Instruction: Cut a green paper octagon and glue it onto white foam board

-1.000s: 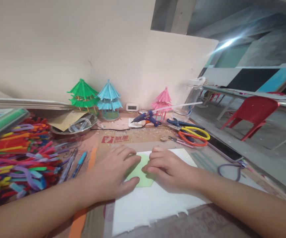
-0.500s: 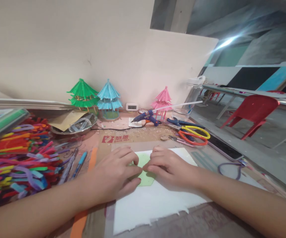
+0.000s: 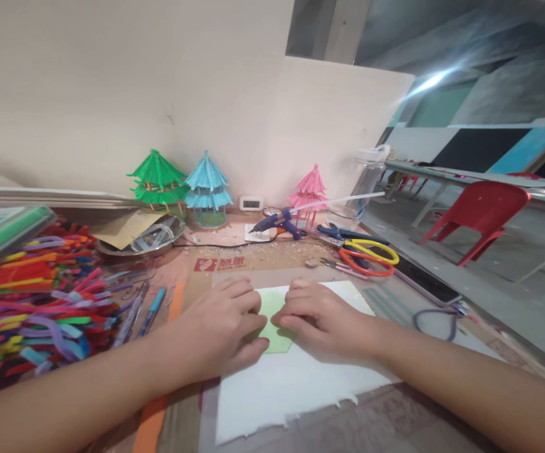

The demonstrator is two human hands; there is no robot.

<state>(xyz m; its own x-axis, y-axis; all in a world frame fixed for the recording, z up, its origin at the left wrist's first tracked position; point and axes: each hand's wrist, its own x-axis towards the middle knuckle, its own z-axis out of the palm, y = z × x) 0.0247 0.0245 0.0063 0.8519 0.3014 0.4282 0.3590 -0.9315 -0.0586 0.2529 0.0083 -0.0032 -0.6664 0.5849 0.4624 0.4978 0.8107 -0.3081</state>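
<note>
A light green, straight-edged flat piece lies on a white sheet with a ragged near edge. My left hand has its fingers curled down over the left side of the green piece. Against the right side, my right hand presses with its fingers bent and held together. A small gap separates the two hands, and green shows through it. The fingertips of both hands are partly hidden, along with much of the piece's sides.
Colourful pipe cleaners heap at the left, beside pens and an orange strip. Green, blue and pink model pavilions stand behind. A glue gun, scissors and a phone lie beyond my hands.
My left hand's fingertips have drawn slightly left, away from my right hand, which opens a small gap over the green piece. My right hand stays almost still.
</note>
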